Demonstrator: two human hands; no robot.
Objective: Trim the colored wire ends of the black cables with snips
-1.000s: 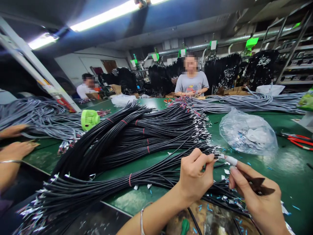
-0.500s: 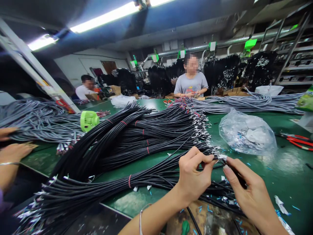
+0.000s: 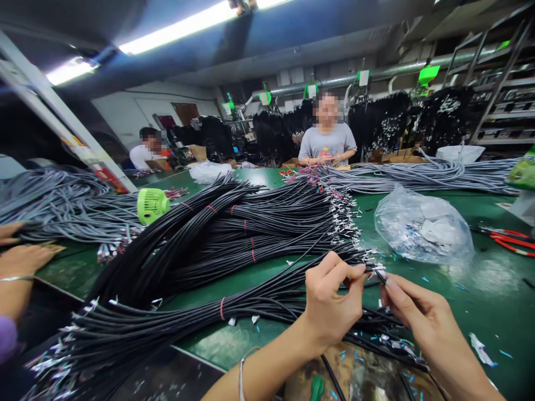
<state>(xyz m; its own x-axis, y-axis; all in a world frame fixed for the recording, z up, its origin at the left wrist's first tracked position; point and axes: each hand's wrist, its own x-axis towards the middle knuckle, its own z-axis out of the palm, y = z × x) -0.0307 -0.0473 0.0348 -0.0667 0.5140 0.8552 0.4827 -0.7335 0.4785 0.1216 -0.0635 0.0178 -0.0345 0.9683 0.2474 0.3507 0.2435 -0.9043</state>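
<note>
My left hand [image 3: 332, 298] pinches a black cable close to its stripped end, where white wrapping shows [image 3: 373, 272]. Just to the right, my right hand [image 3: 422, 317] is closed, thumb and fingers pressed together at that same end. A small dark piece shows at its fingertips, but I cannot make out what it is. Beneath and behind both hands run bundled black cables [image 3: 188, 317], tied with a red band [image 3: 222, 309], their ends white. More tied black cables [image 3: 234, 245] are heaped behind.
On the green table [image 3: 463, 312] lie a clear plastic bag of scraps [image 3: 424, 225], red-handled pliers [image 3: 512, 239] and a lime-green fan head [image 3: 152, 206]. Grey cables [image 3: 62, 200] spread at left, by a co-worker's hands [image 3: 29, 259]. Another person [image 3: 328, 142] stands across the table.
My right hand's fingers have drawn together at the cable end, and the white wrapping there shows less. My left hand keeps its place. At left, a co-worker's arm has shifted slightly.
</note>
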